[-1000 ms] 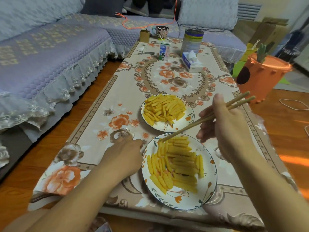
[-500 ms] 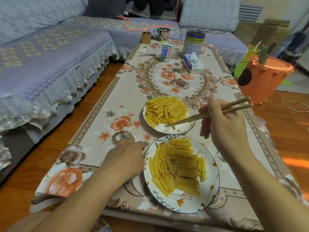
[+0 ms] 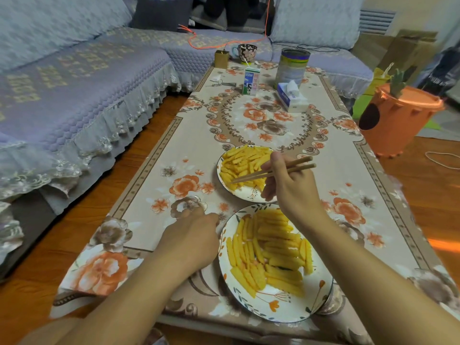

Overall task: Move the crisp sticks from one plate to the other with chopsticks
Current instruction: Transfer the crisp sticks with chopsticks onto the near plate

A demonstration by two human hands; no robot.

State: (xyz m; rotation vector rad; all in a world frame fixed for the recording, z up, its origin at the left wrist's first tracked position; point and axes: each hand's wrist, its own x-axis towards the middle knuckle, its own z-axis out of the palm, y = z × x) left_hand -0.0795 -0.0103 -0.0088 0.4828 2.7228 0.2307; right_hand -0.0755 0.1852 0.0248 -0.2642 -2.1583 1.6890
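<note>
Two white floral plates of yellow crisp sticks stand on the flowered tablecloth. On the near plate the crisp sticks lie in rough rows. The far plate carries a loose heap of sticks. My right hand grips a pair of wooden chopsticks; their tips point left and reach into the heap on the far plate. Whether a stick is pinched between the tips is unclear. My left hand rests on the cloth with curled fingers, against the near plate's left rim.
At the table's far end stand a milk carton, a tin can, a tissue pack, a mug, a small brown box and keys. A sofa runs along the left; an orange bin stands right.
My right hand has carried the chopsticks from the near plate's top edge over to the far plate and lowered their tips into its heap. My left hand has stayed put.
</note>
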